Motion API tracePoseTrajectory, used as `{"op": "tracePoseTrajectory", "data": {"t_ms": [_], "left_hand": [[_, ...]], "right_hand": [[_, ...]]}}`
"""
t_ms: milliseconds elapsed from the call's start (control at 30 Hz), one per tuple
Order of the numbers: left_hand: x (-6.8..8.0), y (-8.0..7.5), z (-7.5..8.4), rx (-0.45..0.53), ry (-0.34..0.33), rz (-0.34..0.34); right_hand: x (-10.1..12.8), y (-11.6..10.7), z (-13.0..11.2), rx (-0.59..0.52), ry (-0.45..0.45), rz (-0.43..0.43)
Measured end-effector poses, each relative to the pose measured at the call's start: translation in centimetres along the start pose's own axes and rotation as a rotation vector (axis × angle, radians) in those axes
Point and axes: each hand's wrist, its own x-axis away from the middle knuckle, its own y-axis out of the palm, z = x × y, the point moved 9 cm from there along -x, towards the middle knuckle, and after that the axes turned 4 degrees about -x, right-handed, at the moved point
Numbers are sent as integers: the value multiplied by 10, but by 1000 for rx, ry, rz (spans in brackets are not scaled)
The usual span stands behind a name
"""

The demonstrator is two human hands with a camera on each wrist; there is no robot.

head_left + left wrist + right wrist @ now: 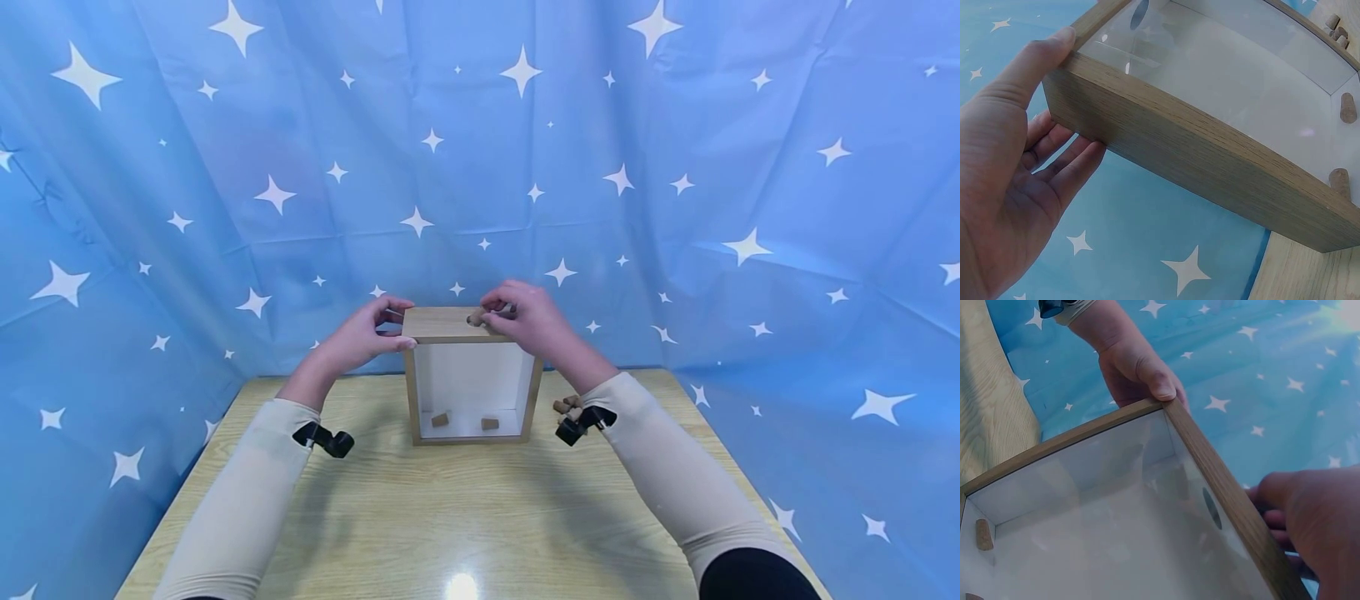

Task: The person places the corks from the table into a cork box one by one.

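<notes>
A wooden shadow box (442, 321) with a clear front and white inside stands upright on the table. My left hand (360, 337) grips its upper left corner, the thumb on the front edge and the fingers (1079, 165) behind. Above the box top, my right hand (528, 321) pinches a cork (476, 317) right at the round hole (1212, 508) in that top. The right wrist view hides this cork behind the hand and frame. Two corks lie on the box floor, a left cork (439, 420) and a right cork (490, 423).
Several loose corks (567, 406) lie on the table to the right of the box, partly behind the right wrist camera (573, 429). A light wooden table (420, 517) spreads in front. Behind it hangs a blue curtain (480, 167) with white stars.
</notes>
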Motion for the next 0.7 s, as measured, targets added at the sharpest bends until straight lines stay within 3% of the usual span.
{"op": "tracePoseTrajectory", "data": {"t_ms": [333, 700], "left_hand": [[0, 1, 0, 0, 0, 1], [1, 1, 3, 6, 2, -5]], "right_hand": [[3, -5, -4, 39, -30, 25], [25, -32, 0, 28, -27, 98]]}}
